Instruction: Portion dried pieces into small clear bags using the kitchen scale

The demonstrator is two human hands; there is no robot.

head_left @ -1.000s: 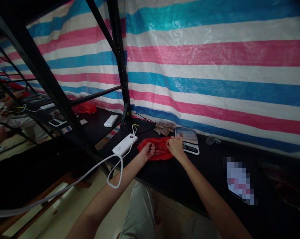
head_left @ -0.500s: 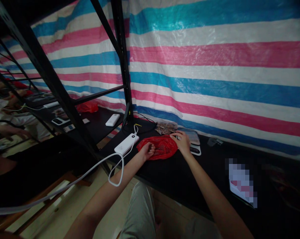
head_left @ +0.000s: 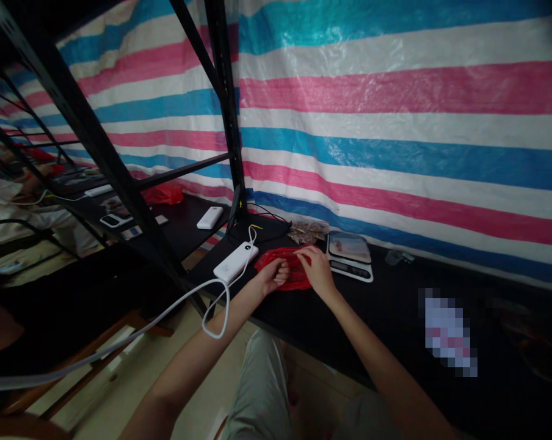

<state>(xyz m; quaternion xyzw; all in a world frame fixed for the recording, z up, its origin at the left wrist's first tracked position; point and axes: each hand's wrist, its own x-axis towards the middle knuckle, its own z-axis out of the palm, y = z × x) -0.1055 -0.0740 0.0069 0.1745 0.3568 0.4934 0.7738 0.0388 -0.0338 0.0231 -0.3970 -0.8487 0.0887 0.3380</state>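
Note:
A red plastic bag (head_left: pixel 294 269) lies on the black table (head_left: pixel 377 305) in front of me. My left hand (head_left: pixel 275 275) grips its left edge with curled fingers. My right hand (head_left: pixel 316 267) rests on the bag's right side, fingers pinching the plastic. Just right of the bag stands a small white digital scale (head_left: pixel 350 255) with a little pinkish thing on its pan. Behind the bag lies a clear packet of brownish bits (head_left: pixel 309 231).
A white power bank (head_left: pixel 236 261) with a white cable (head_left: pixel 212 305) lies left of the bag. Black shelf posts (head_left: pixel 228 116) rise behind it. A striped tarp (head_left: pixel 395 122) forms the back wall. Another table at left holds a second power bank (head_left: pixel 209 217), phones and a red bag (head_left: pixel 162 194).
My right hand reached toward the scale half a second ago and has come back onto the bag's right side. The bag is bunched narrower. My left hand stayed on the bag.

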